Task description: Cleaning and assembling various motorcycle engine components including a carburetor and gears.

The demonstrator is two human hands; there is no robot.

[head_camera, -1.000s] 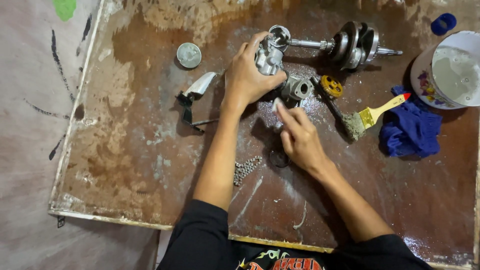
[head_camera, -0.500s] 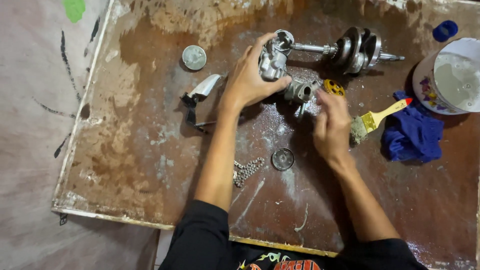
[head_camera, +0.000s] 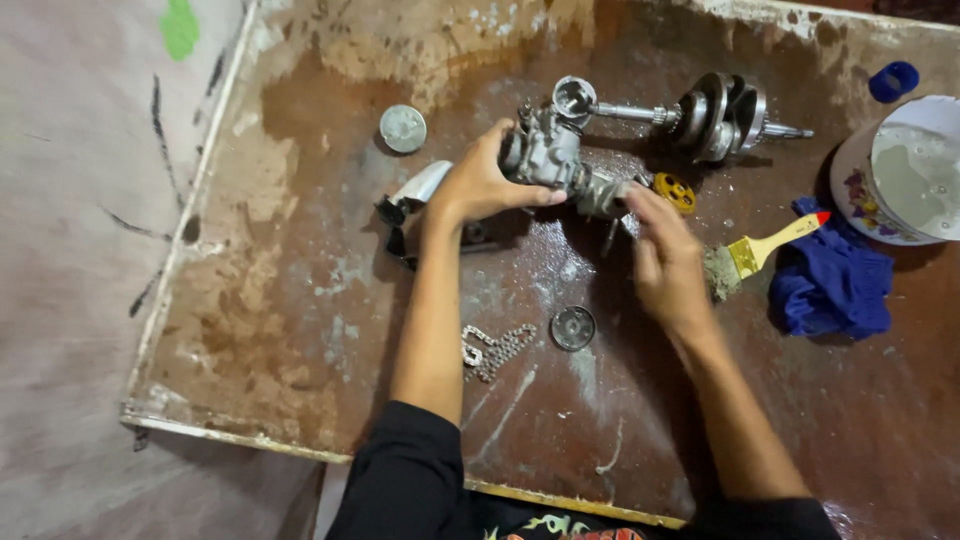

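Our left hand (head_camera: 480, 185) grips the carburetor (head_camera: 548, 155); our right hand (head_camera: 665, 260), fingers loose, touches its 4 o'clock end, brush (head_camera: 760, 250) at 3.

— What's that grey metal part (head_camera: 548, 155) in the upper middle of the frame?

— A carburettor-like casting, dull silver and grimy, lifted off the brown board and tilted.

— And lower right of it?

— A smaller grey metal piece (head_camera: 600, 193), touching it.
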